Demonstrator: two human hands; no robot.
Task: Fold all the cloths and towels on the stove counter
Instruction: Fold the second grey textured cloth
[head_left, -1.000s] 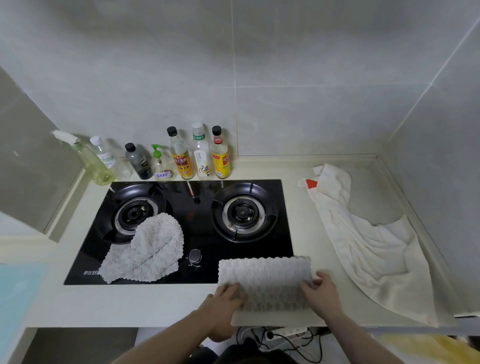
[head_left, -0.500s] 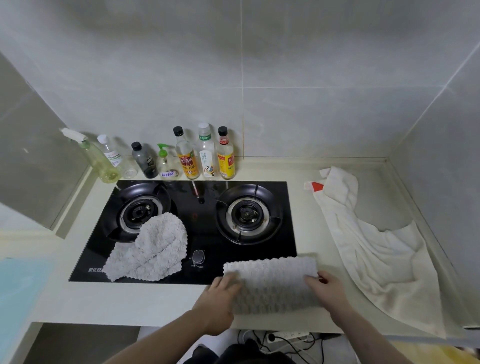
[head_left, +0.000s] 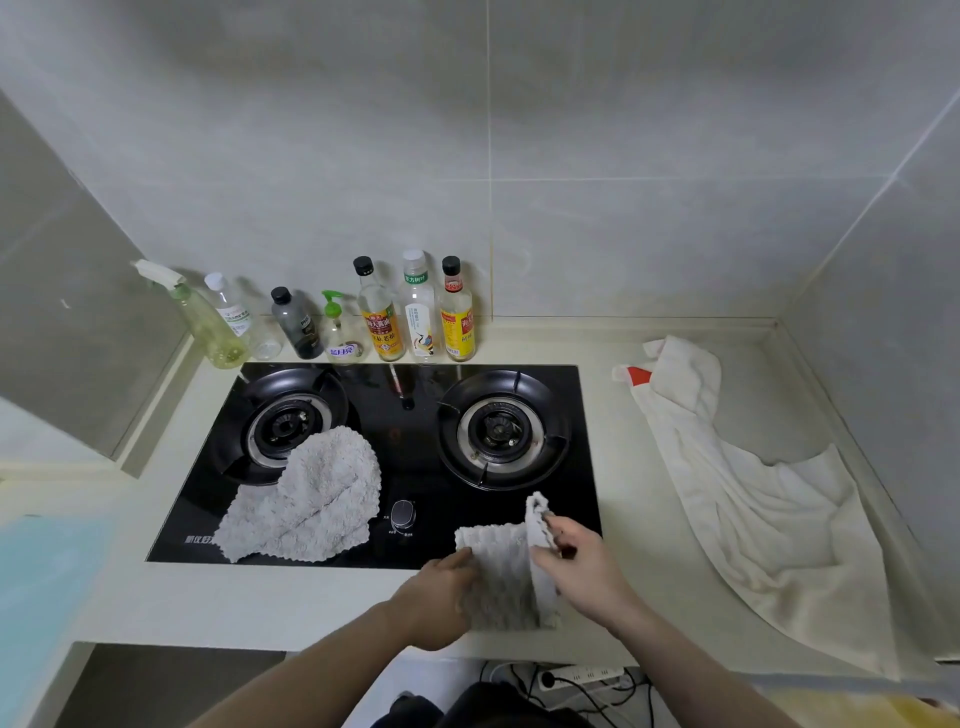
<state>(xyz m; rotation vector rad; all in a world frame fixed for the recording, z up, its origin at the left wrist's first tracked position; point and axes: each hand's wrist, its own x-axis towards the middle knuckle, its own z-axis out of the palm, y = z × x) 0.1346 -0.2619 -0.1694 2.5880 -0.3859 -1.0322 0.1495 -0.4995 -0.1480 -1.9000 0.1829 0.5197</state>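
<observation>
A grey cloth lies at the front edge of the desk, partly over the front right corner of the stove, with its right part lifted and turned over toward the left. The right hand pinches that raised flap between thumb and fingers, holding it upright above the rest of the cloth. The left hand rests on the cloth's left side, fingers laid fairly flat on the fabric, pressing it down. A second grey cloth lies crumpled on the stove, draped over the front of the left burner. A white towel with a red tag lies spread and rumpled along the right side of the desk, well apart from the hands. A row of bottles stands against the wall behind the stove, with a spray bottle at its left end.
</observation>
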